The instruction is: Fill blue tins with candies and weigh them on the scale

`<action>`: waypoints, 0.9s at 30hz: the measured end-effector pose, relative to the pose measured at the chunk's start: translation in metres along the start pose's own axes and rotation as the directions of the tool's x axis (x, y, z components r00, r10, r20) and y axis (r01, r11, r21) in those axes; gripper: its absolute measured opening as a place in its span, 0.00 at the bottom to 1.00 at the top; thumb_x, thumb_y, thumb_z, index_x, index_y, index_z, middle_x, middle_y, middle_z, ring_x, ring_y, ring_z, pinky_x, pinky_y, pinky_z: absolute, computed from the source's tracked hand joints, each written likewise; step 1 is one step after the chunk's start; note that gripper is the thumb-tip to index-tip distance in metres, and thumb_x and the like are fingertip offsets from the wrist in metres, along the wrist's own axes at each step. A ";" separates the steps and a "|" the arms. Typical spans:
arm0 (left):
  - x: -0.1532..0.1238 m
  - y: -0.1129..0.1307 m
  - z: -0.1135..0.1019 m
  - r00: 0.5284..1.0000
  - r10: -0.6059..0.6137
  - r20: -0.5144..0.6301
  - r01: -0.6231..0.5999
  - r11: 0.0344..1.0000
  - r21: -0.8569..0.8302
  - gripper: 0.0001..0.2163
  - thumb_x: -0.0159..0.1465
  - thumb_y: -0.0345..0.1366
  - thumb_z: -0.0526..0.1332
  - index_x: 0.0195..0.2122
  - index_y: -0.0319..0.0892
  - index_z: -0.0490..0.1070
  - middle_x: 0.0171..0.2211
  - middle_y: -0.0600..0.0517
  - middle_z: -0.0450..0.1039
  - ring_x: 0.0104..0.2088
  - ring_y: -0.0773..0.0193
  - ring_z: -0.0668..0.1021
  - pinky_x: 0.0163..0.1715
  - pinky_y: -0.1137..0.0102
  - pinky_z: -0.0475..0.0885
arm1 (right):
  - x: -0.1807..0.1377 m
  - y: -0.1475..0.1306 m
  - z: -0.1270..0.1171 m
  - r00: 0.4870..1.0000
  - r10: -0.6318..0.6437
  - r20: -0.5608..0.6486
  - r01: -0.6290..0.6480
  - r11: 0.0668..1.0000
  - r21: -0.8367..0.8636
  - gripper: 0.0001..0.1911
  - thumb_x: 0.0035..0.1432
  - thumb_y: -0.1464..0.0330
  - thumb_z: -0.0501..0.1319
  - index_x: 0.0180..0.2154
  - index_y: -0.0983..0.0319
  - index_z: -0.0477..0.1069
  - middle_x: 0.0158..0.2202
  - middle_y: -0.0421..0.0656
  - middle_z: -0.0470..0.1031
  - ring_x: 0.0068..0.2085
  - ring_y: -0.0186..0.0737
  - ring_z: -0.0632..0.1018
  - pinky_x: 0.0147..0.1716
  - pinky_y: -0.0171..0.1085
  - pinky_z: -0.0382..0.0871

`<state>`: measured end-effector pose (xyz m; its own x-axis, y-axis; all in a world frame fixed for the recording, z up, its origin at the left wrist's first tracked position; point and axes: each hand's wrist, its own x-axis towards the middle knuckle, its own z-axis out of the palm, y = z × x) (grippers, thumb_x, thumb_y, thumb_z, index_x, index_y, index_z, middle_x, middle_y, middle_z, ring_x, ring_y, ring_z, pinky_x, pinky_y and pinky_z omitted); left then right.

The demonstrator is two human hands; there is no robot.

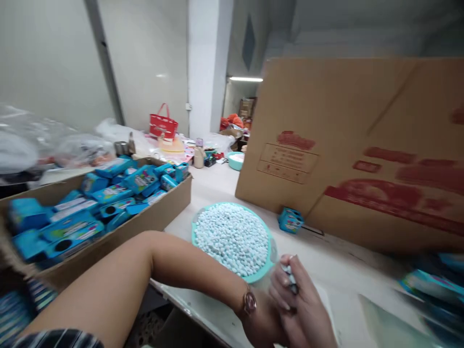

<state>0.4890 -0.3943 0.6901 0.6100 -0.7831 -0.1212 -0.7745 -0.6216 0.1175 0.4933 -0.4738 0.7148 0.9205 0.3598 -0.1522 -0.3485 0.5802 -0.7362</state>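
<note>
The two hands meet low on the bench (348, 270), just beside the green bowl (193, 233) heaped with pale blue sweets (232, 237). It looks like one little piece is being handled. The right hand (308, 309) curls its fingers tight round a small thing (291, 279). The left hand (263, 326) lies partly under it, so I cannot tell if it is open or closed. Any next move needs a steady pinch.

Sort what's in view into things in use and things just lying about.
In use, likely: left hand, right hand, bowl of pellets, tray of blue boxes.
Lying about: big carton, stray blue box, red bag, plastic bags, far bowl.
</note>
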 end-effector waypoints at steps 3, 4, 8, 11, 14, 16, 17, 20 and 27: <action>-0.055 -0.017 -0.022 0.957 0.233 0.174 -0.209 0.967 -0.146 0.04 0.56 0.33 0.60 0.31 0.45 0.74 0.38 0.50 0.77 0.37 0.62 0.80 0.29 0.71 0.75 | 0.050 0.004 -0.001 0.994 -0.091 0.053 0.102 0.955 -0.280 0.20 0.48 0.52 0.67 0.32 0.60 0.68 0.21 0.33 0.59 0.20 0.26 0.54 0.17 0.28 0.48; -0.077 -0.021 -0.032 0.961 0.224 0.163 -0.201 0.968 -0.148 0.08 0.56 0.34 0.60 0.36 0.43 0.74 0.40 0.48 0.77 0.39 0.60 0.80 0.29 0.69 0.75 | 0.069 0.008 -0.001 0.985 -0.154 0.077 0.172 0.888 -0.427 0.20 0.48 0.51 0.66 0.32 0.60 0.69 0.22 0.34 0.60 0.21 0.27 0.56 0.18 0.29 0.49; -0.171 -0.050 -0.079 0.948 -0.294 -0.121 0.298 0.954 0.019 0.20 0.62 0.44 0.58 0.52 0.41 0.68 0.43 0.46 0.76 0.42 0.54 0.78 0.30 0.64 0.74 | 0.133 0.035 -0.003 0.897 -0.305 0.320 0.413 0.320 -0.852 0.21 0.53 0.47 0.59 0.33 0.58 0.72 0.31 0.41 0.71 0.33 0.41 0.71 0.33 0.37 0.64; -0.251 -0.094 -0.113 0.673 -0.619 -0.404 0.670 0.742 -0.020 0.20 0.64 0.45 0.57 0.55 0.42 0.65 0.50 0.45 0.73 0.47 0.56 0.76 0.45 0.64 0.72 | 0.159 0.054 -0.014 0.847 -0.221 0.483 0.501 0.030 -0.865 0.23 0.57 0.48 0.53 0.39 0.57 0.74 0.42 0.47 0.72 0.45 0.49 0.73 0.46 0.46 0.65; -0.326 -0.146 -0.138 0.347 -0.738 -0.579 0.879 0.472 -0.075 0.22 0.64 0.42 0.58 0.57 0.39 0.62 0.50 0.46 0.71 0.51 0.55 0.73 0.50 0.65 0.68 | 0.173 0.062 -0.026 0.821 -0.118 0.559 0.550 -0.099 -0.829 0.25 0.57 0.47 0.51 0.45 0.55 0.74 0.50 0.48 0.70 0.52 0.51 0.71 0.53 0.50 0.64; -0.365 -0.178 -0.143 0.211 -0.749 -0.628 0.923 0.364 -0.124 0.25 0.64 0.42 0.58 0.59 0.33 0.58 0.53 0.42 0.68 0.53 0.53 0.70 0.53 0.61 0.65 | 0.178 0.060 -0.026 0.814 -0.067 0.578 0.559 -0.182 -0.809 0.28 0.56 0.45 0.51 0.48 0.53 0.74 0.54 0.48 0.69 0.55 0.54 0.70 0.54 0.53 0.64; -0.380 -0.193 -0.142 0.165 -0.756 -0.634 0.934 0.327 -0.146 0.26 0.64 0.43 0.59 0.58 0.33 0.59 0.53 0.41 0.67 0.53 0.53 0.70 0.53 0.58 0.65 | 0.179 0.058 -0.022 0.809 -0.058 0.585 0.561 -0.223 -0.797 0.28 0.55 0.45 0.51 0.49 0.53 0.74 0.55 0.48 0.69 0.56 0.55 0.70 0.54 0.54 0.64; -0.408 -0.229 -0.133 0.107 -0.791 -0.602 0.943 0.272 -0.191 0.21 0.62 0.44 0.61 0.52 0.37 0.65 0.49 0.45 0.69 0.48 0.55 0.73 0.49 0.55 0.68 | 0.183 0.047 0.014 0.795 -0.049 0.605 0.564 -0.310 -0.766 0.26 0.57 0.44 0.50 0.46 0.51 0.74 0.55 0.45 0.70 0.53 0.53 0.73 0.50 0.52 0.68; -0.422 -0.233 -0.130 0.159 -0.817 -0.555 0.908 0.341 -0.243 0.17 0.54 0.43 0.68 0.40 0.37 0.72 0.35 0.51 0.73 0.37 0.59 0.75 0.39 0.66 0.71 | 0.231 0.059 0.185 0.654 0.007 0.756 0.707 -0.361 -0.608 0.21 0.65 0.56 0.47 0.52 0.56 0.68 0.51 0.46 0.71 0.51 0.47 0.73 0.46 0.44 0.70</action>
<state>0.4339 0.0784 0.8419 0.8221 0.3709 0.4319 0.3301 -0.9287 0.1691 0.6527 -0.2208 0.7584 0.4663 0.7922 0.3937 0.8839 -0.3995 -0.2430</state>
